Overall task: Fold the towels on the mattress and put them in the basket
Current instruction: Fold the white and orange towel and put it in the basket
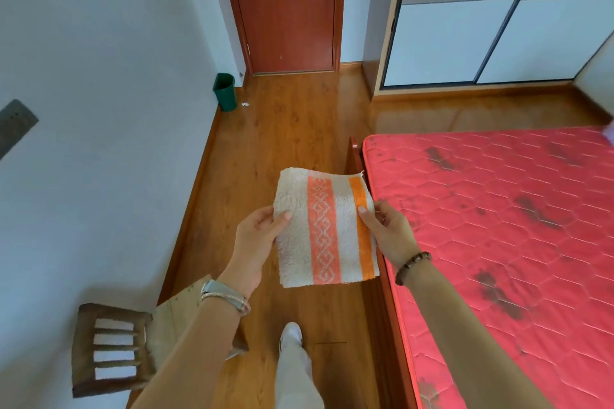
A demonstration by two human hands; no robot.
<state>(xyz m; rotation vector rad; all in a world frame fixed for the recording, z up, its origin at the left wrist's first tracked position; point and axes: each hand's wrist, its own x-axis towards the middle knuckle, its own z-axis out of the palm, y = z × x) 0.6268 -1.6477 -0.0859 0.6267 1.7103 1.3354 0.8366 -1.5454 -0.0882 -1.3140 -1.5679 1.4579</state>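
A folded cream towel [327, 229] with orange patterned stripes is held up over the wooden floor, just left of the bed. My left hand [257, 236] pinches its left edge with the thumb on top. My right hand [387, 229] pinches its right edge at the orange stripe. The red quilted mattress [505, 226] lies to the right, stained in dark patches, with no towel showing on the part in view. A green basket [225, 91] stands on the floor by the far wall, near the door.
A wooden chair [109, 349] stands at the lower left against the wall. The bed's wooden frame [378, 302] runs along the mattress edge. A closed brown door [285, 7] and a sliding wardrobe [498, 26] are at the back. My foot [291, 335] is on the floor.
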